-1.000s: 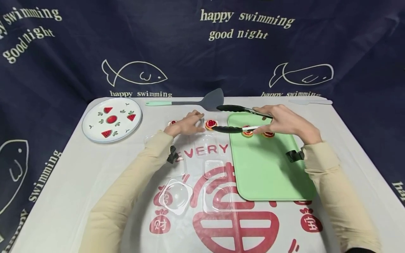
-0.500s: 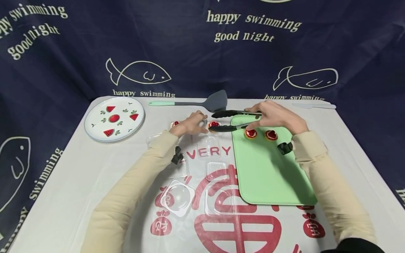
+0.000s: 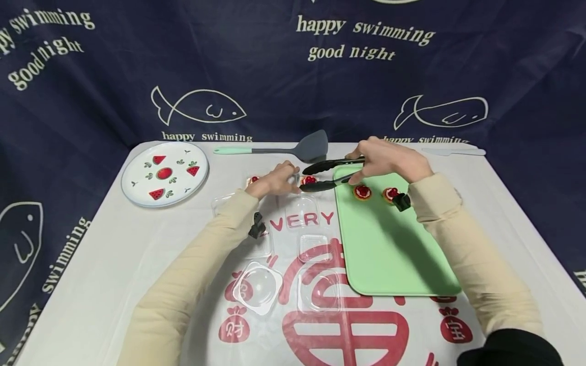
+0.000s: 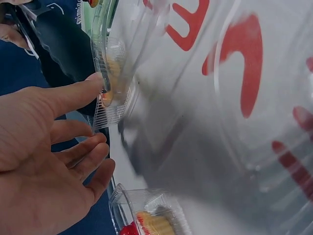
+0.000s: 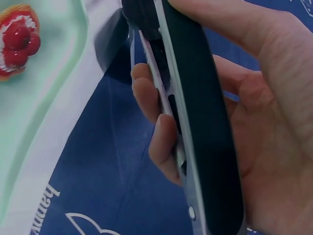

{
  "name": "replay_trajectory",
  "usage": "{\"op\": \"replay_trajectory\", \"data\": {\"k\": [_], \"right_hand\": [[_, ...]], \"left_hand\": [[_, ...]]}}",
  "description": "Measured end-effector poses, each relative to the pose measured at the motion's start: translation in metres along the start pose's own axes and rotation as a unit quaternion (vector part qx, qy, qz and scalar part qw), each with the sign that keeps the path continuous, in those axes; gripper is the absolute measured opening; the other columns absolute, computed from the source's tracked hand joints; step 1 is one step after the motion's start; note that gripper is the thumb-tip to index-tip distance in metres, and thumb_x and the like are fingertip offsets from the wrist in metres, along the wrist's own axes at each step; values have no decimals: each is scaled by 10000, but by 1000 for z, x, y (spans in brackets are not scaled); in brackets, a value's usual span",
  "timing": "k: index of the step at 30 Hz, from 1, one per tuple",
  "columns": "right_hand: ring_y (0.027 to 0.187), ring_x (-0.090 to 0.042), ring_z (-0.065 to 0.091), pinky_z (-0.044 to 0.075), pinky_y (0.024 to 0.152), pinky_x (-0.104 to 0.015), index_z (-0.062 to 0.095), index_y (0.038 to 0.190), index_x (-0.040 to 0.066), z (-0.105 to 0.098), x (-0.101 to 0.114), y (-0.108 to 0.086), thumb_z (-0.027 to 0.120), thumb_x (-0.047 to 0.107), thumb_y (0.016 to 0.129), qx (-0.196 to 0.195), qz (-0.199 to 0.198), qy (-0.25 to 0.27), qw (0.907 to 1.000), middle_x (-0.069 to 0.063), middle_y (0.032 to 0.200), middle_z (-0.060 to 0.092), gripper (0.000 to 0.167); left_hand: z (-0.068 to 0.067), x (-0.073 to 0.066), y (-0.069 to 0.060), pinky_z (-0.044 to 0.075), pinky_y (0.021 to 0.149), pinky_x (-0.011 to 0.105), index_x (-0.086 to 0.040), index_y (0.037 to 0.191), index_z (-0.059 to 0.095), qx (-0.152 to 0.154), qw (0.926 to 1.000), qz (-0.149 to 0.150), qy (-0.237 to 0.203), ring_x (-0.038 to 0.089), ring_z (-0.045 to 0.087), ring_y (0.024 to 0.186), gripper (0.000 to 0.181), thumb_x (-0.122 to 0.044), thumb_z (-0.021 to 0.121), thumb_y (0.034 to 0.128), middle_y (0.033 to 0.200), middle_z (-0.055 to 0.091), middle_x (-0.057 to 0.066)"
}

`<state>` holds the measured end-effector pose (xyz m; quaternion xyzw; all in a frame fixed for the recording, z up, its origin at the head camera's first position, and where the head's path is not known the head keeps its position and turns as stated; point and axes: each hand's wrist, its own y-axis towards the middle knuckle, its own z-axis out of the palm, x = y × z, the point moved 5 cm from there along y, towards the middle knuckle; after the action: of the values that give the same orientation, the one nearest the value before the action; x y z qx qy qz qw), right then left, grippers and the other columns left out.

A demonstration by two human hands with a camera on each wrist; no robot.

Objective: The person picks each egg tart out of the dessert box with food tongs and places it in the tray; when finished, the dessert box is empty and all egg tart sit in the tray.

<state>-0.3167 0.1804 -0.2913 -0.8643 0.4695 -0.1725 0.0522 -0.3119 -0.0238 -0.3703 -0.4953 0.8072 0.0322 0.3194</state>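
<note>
My right hand (image 3: 389, 160) grips black-tipped tongs (image 3: 319, 187) with metal arms; the right wrist view shows its fingers around the handle (image 5: 203, 112). The spread tong tips lie on either side of a red-topped tart (image 3: 309, 180) in a small clear plastic box (image 4: 111, 117). My left hand (image 3: 276, 180) holds this box at its side, thumb on the rim and the other fingers bent. Another tart (image 4: 155, 223) sits in a clear box beyond the left hand, partly hidden in the head view. Two tarts (image 3: 362, 191) lie on the green tray (image 3: 398, 254).
Several clear plastic boxes (image 3: 258, 287) stand along the middle of the table. A watermelon-patterned plate (image 3: 137, 185) is at the left. At the back lie a grey spatula (image 3: 311, 147) with a mint handle and a white knife (image 3: 453, 151). A dark curtain (image 3: 274, 61) hangs behind.
My right hand has moved left and brought the tong tips from the tray's edge to either side of the boxed tart. The left hand stays at the box.
</note>
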Motion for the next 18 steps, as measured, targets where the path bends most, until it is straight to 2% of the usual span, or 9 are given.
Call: {"op": "replay_trajectory", "data": {"k": [2, 4, 8, 12, 15, 18], "right_hand": [[468, -71, 282, 336, 489, -275, 636, 1264, -8, 0, 2, 2, 841, 291, 740, 48, 13, 16, 10000, -182, 1148, 687, 637], [483, -74, 209, 306, 482, -267, 638, 1257, -13, 1, 3, 4, 846, 292, 738, 67, 23, 19, 10000, -177, 1238, 641, 637], [502, -72, 157, 269, 479, -263, 652, 1243, 3, 4, 5, 4, 850, 303, 739, 51, 17, -34, 10000, -164, 1255, 631, 620], [484, -71, 154, 241, 459, -260, 670, 1227, 28, 7, 5, -1, 848, 305, 744, -115, -31, -55, 9999, -150, 1227, 651, 584], [460, -65, 190, 251, 456, -257, 672, 1228, 38, 10, 3, -4, 852, 311, 739, -339, -56, -83, 9994, -139, 970, 736, 588], [453, -62, 215, 265, 458, -255, 663, 1245, 47, 12, 2, -7, 848, 323, 741, -497, -67, -47, 9987, -39, 637, 649, 603]], "left_hand": [[0, 0, 0, 277, 1160, 400, 78, 1438, 381, -5, 10000, -16, -39, 356, 351, 1323, 633, -136, 663, 913, 1405, 400, 237], [-1, 0, 0, 281, 1158, 403, 77, 1411, 429, -17, 10000, -31, -75, 357, 356, 1319, 590, -129, 666, 911, 1400, 406, 235], [-1, -1, 1, 282, 1159, 408, 75, 1353, 503, -53, 10000, -20, -81, 362, 362, 1318, 519, -125, 671, 905, 1399, 415, 239], [0, -2, 1, 280, 1162, 414, 68, 1350, 510, -46, 9999, -31, -100, 364, 364, 1322, 518, -131, 677, 902, 1400, 420, 242], [1, -2, 1, 291, 1154, 418, 63, 1354, 511, -52, 9999, -99, -118, 360, 371, 1312, 528, -141, 683, 898, 1388, 431, 233], [0, 0, -1, 298, 1147, 421, 62, 1390, 472, -66, 9998, -177, -81, 355, 372, 1307, 579, -148, 687, 895, 1381, 436, 226]]}}
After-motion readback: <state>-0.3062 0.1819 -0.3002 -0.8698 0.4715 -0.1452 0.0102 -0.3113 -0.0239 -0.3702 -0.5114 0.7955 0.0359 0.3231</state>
